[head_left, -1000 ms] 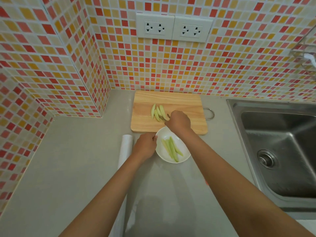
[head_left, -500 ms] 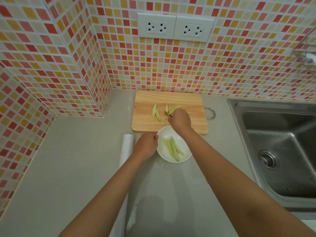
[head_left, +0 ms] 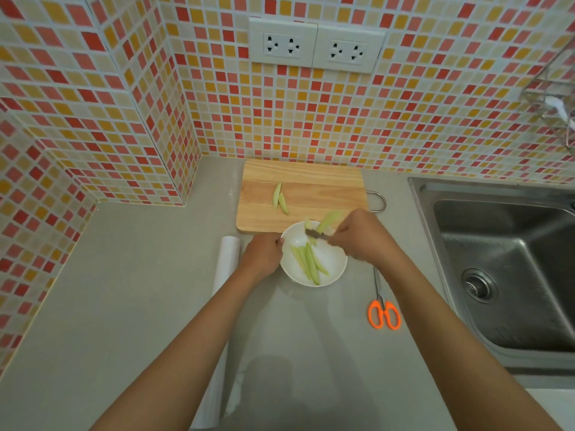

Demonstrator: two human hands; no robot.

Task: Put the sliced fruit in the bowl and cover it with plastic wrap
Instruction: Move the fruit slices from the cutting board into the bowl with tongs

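bowl (head_left: pixel 329 269): the landmark — holds slices
cutting board (head_left: pixel 301 194): just behind it
roll (head_left: pixel 225 275): left
scissors (head_left: pixel 383 309): right
sink (head_left: pixel 504 269): far right

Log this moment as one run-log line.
left hand: holds white round bowl rim | right hand: carries pale green fruit slices over bowl | two slices remain, wooden cutting board
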